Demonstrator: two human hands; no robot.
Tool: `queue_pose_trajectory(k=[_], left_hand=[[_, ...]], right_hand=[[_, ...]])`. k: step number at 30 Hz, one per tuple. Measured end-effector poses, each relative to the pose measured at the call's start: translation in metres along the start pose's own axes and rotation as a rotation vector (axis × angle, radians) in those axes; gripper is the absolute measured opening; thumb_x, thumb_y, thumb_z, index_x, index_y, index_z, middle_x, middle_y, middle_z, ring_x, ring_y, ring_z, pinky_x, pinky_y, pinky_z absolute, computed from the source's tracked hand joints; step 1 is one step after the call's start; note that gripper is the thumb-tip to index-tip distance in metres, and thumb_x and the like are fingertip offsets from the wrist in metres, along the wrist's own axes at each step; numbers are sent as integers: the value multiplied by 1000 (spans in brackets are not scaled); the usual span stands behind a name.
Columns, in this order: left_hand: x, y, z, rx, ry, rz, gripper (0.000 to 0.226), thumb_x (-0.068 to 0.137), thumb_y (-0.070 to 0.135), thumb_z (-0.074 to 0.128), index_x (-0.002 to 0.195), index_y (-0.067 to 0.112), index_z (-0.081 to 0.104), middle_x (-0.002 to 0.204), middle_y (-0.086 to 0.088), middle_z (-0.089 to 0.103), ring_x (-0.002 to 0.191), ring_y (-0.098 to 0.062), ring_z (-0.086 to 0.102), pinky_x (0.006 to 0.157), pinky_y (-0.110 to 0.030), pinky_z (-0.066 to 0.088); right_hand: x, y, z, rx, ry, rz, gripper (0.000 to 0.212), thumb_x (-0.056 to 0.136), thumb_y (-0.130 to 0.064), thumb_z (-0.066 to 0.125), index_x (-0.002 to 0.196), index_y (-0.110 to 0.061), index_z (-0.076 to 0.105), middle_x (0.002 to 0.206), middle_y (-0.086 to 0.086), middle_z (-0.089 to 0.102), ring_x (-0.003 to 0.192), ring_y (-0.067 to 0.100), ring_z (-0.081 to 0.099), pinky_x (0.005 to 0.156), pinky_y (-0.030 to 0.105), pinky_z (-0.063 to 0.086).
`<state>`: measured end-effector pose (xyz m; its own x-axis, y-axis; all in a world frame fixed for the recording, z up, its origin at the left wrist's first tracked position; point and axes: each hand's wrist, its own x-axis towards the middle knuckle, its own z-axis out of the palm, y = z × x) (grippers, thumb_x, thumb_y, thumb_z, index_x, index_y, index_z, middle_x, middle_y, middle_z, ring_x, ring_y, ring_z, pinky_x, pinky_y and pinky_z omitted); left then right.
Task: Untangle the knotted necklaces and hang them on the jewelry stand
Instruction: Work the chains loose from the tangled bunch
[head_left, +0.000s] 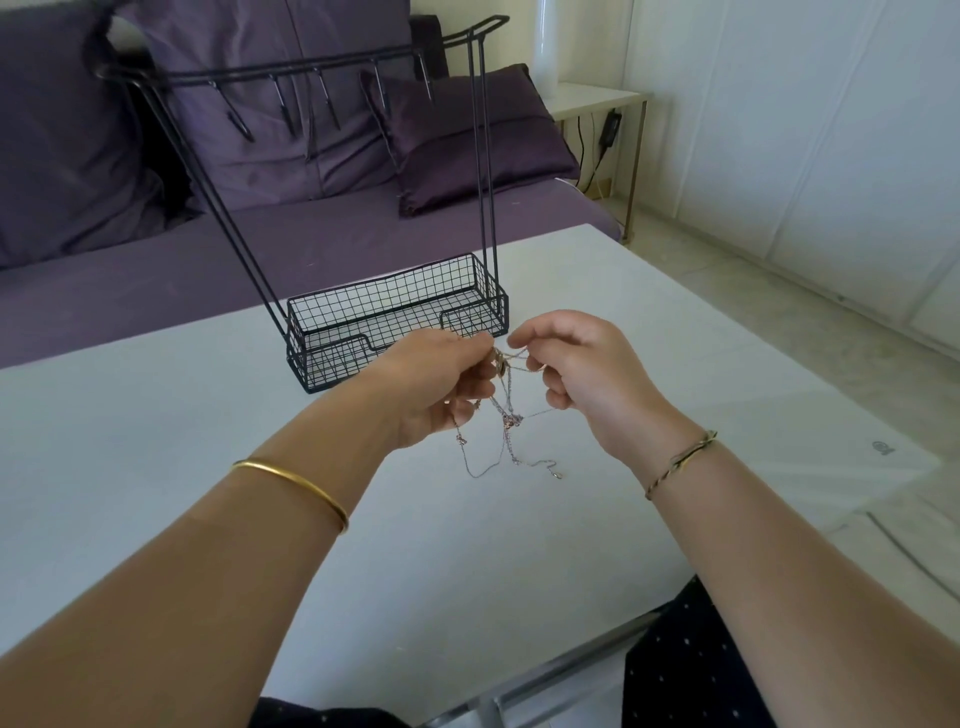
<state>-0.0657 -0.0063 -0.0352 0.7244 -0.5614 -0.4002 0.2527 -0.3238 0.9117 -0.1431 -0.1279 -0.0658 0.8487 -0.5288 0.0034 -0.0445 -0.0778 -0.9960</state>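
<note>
The knotted necklaces (506, 415) hang in the air between both hands, lifted off the white surface (156, 441), probably so that the loose chain ends can drop freely toward 6 o'clock and show which strand runs where. The left hand (441, 384) pinches the tangle's upper lump with curled fingers, apparently anchoring it. The right hand (576, 374), just beside it at 3 o'clock, pinches a thin strand between thumb and forefinger, seemingly to draw it out of the knot. The two hands sit close together, which keeps the fine chains slack rather than pulled tight. The jewelry stand (483, 156) waits at 12 o'clock from the hands, its hooks (327, 98) bare, so no necklace is hung yet.
</note>
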Motion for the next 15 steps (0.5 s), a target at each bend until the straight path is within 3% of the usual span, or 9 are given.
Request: queue_pose_trajectory(k=[3, 6, 8, 11, 15], left_hand=[[-1, 1, 1, 29, 4, 12, 18, 99, 22, 51, 89, 10, 58, 73, 0, 60, 58, -9, 53, 43, -17, 33], [-2, 1, 1, 32, 9, 24, 21, 100, 24, 50, 85, 11, 59, 73, 0, 61, 59, -9, 53, 44, -18, 33], [-2, 1, 1, 30, 11, 27, 24, 99, 25, 51, 80, 12, 58, 71, 0, 59, 58, -9, 52, 43, -17, 33], [-2, 2, 2, 32, 12, 35, 28, 99, 23, 50, 73, 13, 55, 65, 1, 53, 53, -8, 49, 40, -17, 31], [-2, 3, 2, 46, 21, 44, 30, 97, 18, 50, 67, 14, 53, 63, 2, 49, 49, -8, 44, 38, -17, 29]], right_hand=[[0, -1, 2, -3, -10, 17, 28, 86, 2, 48, 79, -15, 70, 66, -2, 55, 44, 7, 35, 48, 22, 32], [1, -1, 2, -26, -13, -15, 18, 83, -2, 58, 79, -16, 70, 53, -14, 54, 45, 5, 40, 52, 23, 35], [1, 1, 3, -97, -22, -74, 6, 81, -12, 70, 86, -15, 70, 62, -13, 57, 47, -3, 46, 54, 15, 37], [2, 6, 5, -243, -14, -191, 18, 76, -25, 79, 86, -16, 68, 74, -8, 57, 53, -7, 48, 52, 8, 35], [0, 6, 7, -351, -20, -291, 13, 79, -22, 75, 81, -14, 66, 73, -11, 57, 57, -10, 48, 55, 8, 35]])
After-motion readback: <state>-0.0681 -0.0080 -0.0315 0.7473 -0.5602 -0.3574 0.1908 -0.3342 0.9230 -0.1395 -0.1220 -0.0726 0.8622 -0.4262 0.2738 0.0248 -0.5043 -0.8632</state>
